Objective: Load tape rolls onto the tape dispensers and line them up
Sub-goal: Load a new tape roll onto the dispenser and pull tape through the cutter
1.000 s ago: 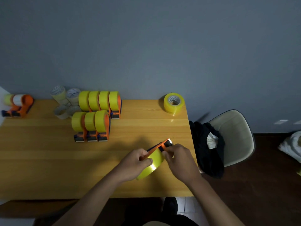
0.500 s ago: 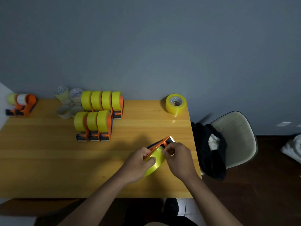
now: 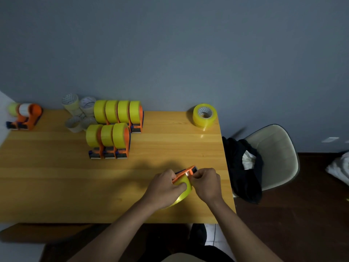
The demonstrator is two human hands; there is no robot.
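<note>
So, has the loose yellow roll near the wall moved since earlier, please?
No, the loose roll keeps its place by the table's far right corner.

Both forearms reach forward from the bottom of the view and converge over the near right part of the counter [image 3: 56, 186]. The left hand [image 3: 162, 188] lies knuckles up, its fingers curled in a grip around the yellow tape roll [image 3: 184, 188] on the orange dispenser [image 3: 184, 172], thumb pressed on the roll's face. The right hand [image 3: 206, 183] sits just beside it, fingers bent inward, fingertips pinching at the dispenser's front end. The two hands nearly touch.
</note>
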